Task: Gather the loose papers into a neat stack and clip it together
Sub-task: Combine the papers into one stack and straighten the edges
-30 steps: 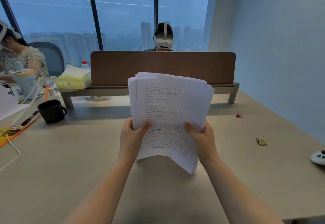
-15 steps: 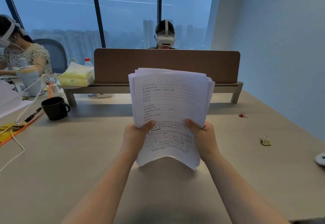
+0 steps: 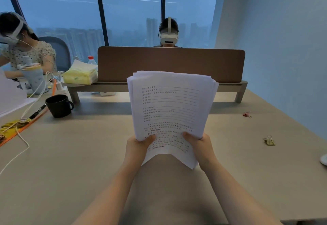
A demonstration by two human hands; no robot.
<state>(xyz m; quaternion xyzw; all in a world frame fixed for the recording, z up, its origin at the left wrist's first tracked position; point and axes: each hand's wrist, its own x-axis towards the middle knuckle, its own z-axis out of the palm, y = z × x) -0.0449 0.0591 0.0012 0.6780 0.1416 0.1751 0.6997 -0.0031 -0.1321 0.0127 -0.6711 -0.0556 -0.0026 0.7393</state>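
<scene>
A thick stack of printed white papers (image 3: 169, 104) stands nearly upright above the beige table (image 3: 70, 163), its lower edge near the tabletop. My left hand (image 3: 138, 147) grips its lower left side, thumb on the front sheet. My right hand (image 3: 201, 145) grips the lower right side the same way. The sheets' top edges are slightly uneven. A gold binder clip (image 3: 269, 140) lies on the table to the right, and a small red binder clip (image 3: 247, 114) lies farther back right.
A brown desk divider (image 3: 169, 64) on a low shelf closes the table's far side, with a person behind it. A black mug (image 3: 59, 105), cables, a tissue pack (image 3: 80, 76) and another person are at the left. A white object (image 3: 323, 159) sits at the right edge.
The stack has been turned more upright and squared between both hands, its edges lining up more closely. Both hands keep their grip on its lower sides.
</scene>
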